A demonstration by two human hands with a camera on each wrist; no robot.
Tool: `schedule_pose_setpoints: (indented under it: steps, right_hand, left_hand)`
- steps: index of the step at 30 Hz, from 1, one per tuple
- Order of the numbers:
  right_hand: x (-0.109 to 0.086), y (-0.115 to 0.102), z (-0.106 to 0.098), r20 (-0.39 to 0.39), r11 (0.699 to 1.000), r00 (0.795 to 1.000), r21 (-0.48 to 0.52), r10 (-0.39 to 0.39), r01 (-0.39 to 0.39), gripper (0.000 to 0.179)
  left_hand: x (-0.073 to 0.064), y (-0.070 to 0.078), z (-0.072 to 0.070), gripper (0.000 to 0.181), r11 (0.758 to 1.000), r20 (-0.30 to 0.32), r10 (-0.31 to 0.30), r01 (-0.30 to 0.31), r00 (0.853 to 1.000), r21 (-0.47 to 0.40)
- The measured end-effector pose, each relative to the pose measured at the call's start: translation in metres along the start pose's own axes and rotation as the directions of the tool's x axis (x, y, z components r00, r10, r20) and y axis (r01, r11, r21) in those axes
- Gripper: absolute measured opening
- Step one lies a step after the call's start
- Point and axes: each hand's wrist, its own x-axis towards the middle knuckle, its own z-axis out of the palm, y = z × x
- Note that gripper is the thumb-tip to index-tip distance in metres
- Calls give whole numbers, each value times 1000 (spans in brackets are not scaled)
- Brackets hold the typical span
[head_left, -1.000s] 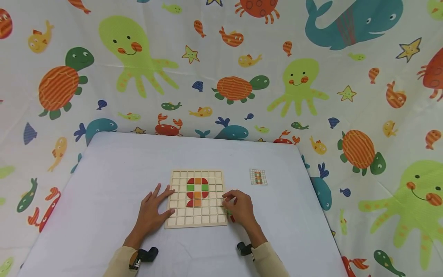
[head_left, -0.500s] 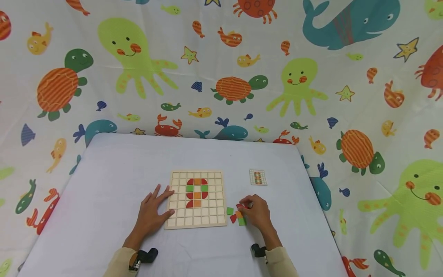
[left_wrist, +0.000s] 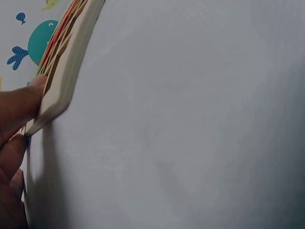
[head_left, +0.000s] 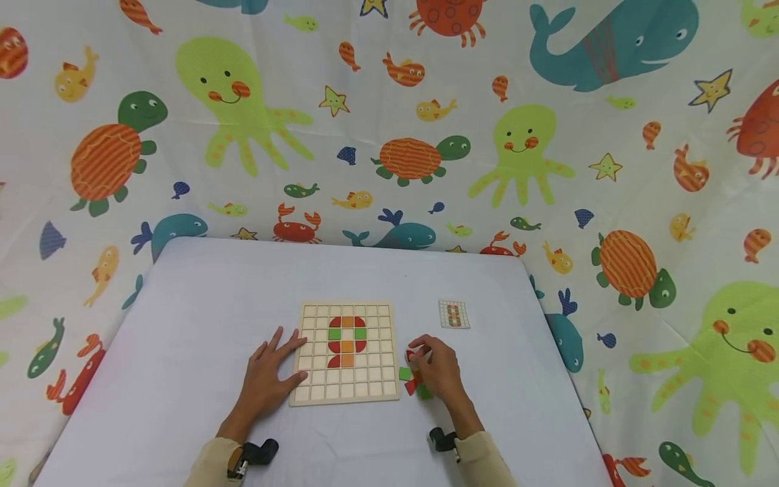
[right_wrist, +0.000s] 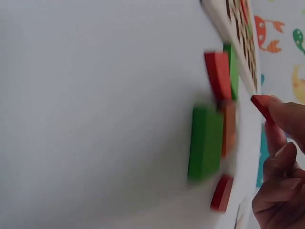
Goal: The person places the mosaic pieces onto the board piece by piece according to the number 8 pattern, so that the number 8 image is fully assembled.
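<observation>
A wooden grid board (head_left: 371, 390) lies on the white table, with red, orange and green tiles set in its upper middle cells. My left hand (head_left: 266, 372) has its fingers spread, index and thumb tips on the board's left edge. In the left wrist view the thumb (left_wrist: 21, 105) rests at the board's rim. To the right of the board, my right hand (head_left: 441, 370) pinches a red tile (right_wrist: 261, 106) with a curved side between thumb and finger. Beneath that hand lie loose tiles: a green block (right_wrist: 206, 140), a red one (right_wrist: 218, 76), an orange one (right_wrist: 229, 126) and others.
A small pattern card (head_left: 454, 314) lies beyond the right hand, printed with a grid and a coloured figure. The white tabletop (head_left: 243, 284) ends at a backdrop cloth (head_left: 365, 88) covered in sea animals.
My right hand went from the board's right edge out to the loose tiles, then came slightly back left with a red tile pinched. The left hand stayed at the board.
</observation>
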Motion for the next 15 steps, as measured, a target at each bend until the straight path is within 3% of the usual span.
schedule_pose_setpoints:
  steps: [6, 15]
  right_hand:
    - [1, -19, 16, 54, 993, 993, 64, -107, 103, 14]
    - [1, -43, 49, 102, 988, 991, 139, -84, 70, 12]
  left_hand:
    - [-1, 1, 0, 72, 1000, 0, -1, 1, 1000, -7]
    - [-1, 2, 0, 72, 1000, -12, 5, -5, 1000, -4]
